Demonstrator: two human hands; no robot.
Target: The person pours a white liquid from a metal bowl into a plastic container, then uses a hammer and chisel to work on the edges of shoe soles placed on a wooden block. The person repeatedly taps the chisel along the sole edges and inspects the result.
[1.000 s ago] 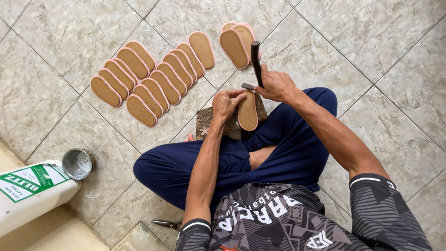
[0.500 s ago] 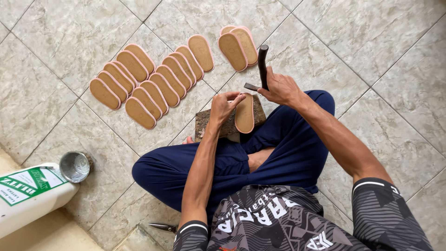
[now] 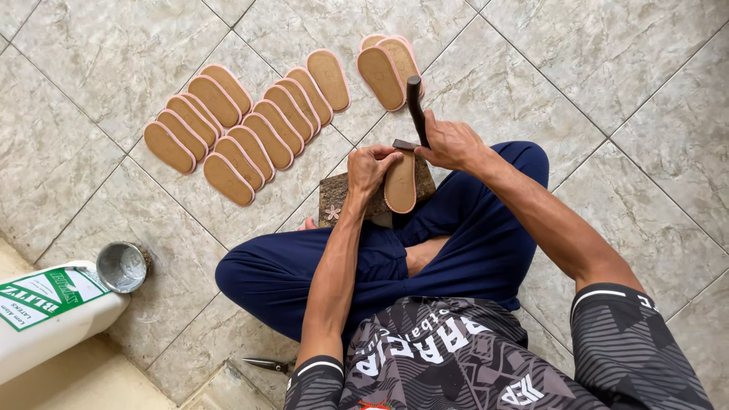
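Note:
I sit cross-legged on a tiled floor. My left hand (image 3: 370,168) presses a tan shoe sole with a pink edge (image 3: 400,184) onto a dark wooden block (image 3: 338,197) that rests by my knee. In my right hand (image 3: 449,143) is a hammer (image 3: 416,108), gripped by its dark handle; its head meets the top end of the sole.
Several more tan soles (image 3: 243,121) lie in overlapping rows on the tiles at the upper left, with two more (image 3: 389,62) beyond the hammer. A small metal tin (image 3: 121,266) and a white jug with a green label (image 3: 45,315) stand at the left. Scissors (image 3: 267,365) lie near my left elbow.
The hammer has swung down onto the sole's top end. My left hand stays pressed on the sole.

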